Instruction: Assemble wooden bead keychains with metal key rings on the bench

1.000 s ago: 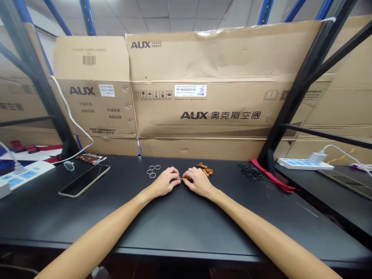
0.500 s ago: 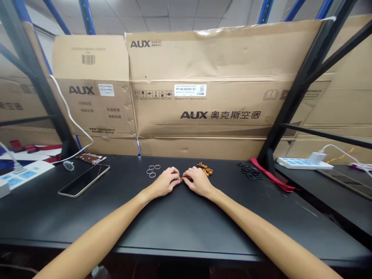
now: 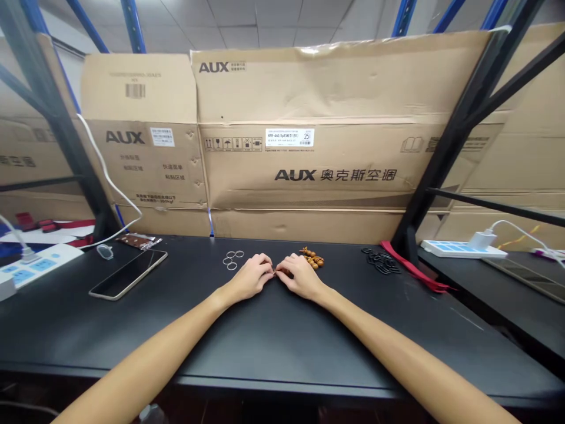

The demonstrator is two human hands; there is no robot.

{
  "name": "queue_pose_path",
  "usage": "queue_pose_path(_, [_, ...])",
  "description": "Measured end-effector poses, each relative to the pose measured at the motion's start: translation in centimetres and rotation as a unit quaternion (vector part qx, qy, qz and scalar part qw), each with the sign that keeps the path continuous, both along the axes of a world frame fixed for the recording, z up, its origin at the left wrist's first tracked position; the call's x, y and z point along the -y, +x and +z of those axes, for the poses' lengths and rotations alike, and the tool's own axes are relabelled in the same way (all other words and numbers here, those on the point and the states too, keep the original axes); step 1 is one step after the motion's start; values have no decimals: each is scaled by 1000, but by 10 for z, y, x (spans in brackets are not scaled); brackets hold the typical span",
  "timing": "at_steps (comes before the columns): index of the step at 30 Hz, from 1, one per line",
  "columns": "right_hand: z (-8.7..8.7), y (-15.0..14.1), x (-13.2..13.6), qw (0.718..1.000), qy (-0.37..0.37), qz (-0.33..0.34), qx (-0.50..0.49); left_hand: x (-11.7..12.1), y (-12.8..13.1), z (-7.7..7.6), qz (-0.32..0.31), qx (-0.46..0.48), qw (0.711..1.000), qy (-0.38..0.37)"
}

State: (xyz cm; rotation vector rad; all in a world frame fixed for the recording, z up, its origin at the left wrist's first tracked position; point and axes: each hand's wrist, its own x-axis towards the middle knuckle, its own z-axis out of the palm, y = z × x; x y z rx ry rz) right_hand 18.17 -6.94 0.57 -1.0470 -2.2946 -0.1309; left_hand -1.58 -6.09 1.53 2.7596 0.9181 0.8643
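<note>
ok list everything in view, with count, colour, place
rings: 4, silver, beside left hand
charms: several, amber, beyond right hand
loops: pile, black, right side
straps: several, red, both sides
phone: 1, black screen, left side
packet: 1, brown, behind phone
power strips: 2, white-blue, both sides
cables: several, white, both sides
table: 1, black, under hands
cardboard: several panels, brown, behind table
rack: several bars, blue-black, both sides
small piece: 1, brown, between fingertips
left hand: 1, bare, centre
right hand: 1, bare, centre

On that black bench [image 3: 282, 335] lie silver rings [image 3: 232, 262], brown trinkets [image 3: 314, 259] and black loops [image 3: 382, 262]. A phone [image 3: 129, 275] lies there too.
</note>
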Motion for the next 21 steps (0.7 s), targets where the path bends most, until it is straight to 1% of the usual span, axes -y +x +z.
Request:
queue_pose_path(3, [-1,2,-3,999,-1,-47,-3,1,0,2,-8,-9,1000,8])
queue_pose_path(5, [-2,4,-4,998,-4,-59,-8,2,0,4,-6,-12,1000,10])
queue_pose_path(7, [-1,5,-5,998,-1,-55,-15,4,0,5,6,-12,1000,14])
queue_pose_path(11, [1,5,-3,997,33,-52,-36,6,0,5,52,-19,998,27])
queue_pose_path(13, [1,4,-2,999,14,-38,-20,6,0,3,53,-37,998,21])
queue_pose_path(15, [0,3,-2,1000,-19,-10,8,6,1,1,39,-53,998,14])
queue_pose_path(17, [-2,2,-2,999,-31,5,20,5,1,-2,37,-57,997,19])
queue_pose_path(19, [-5,3,-4,1000,-25,-8,16,2,0,-4,61,-57,996,24])
queue_pose_path(21, [-7,4,-5,999,-38,-31,21,-2,-2,-6,88,-64,994,9])
